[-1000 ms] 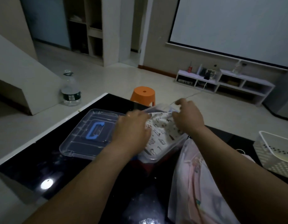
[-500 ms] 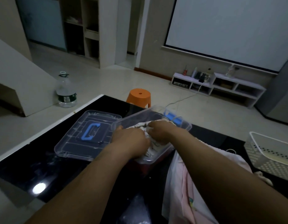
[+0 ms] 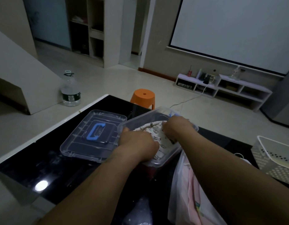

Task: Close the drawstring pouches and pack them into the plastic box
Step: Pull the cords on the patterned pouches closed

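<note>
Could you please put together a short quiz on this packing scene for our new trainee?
1. True or false: the lid is fastened on the plastic box.
2. Where is the patterned pouch? A) on the lid B) in the plastic box C) held up clear of the box
3. Which hands are on the pouch?
Key: 1. False; the lid lies flat beside the box. 2. B. 3. Both, the left hand and the right hand.

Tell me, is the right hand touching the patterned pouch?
Touching. The head view shows the right hand with fingers curled into the bunched top of the patterned pouch, inside the plastic box.
</note>
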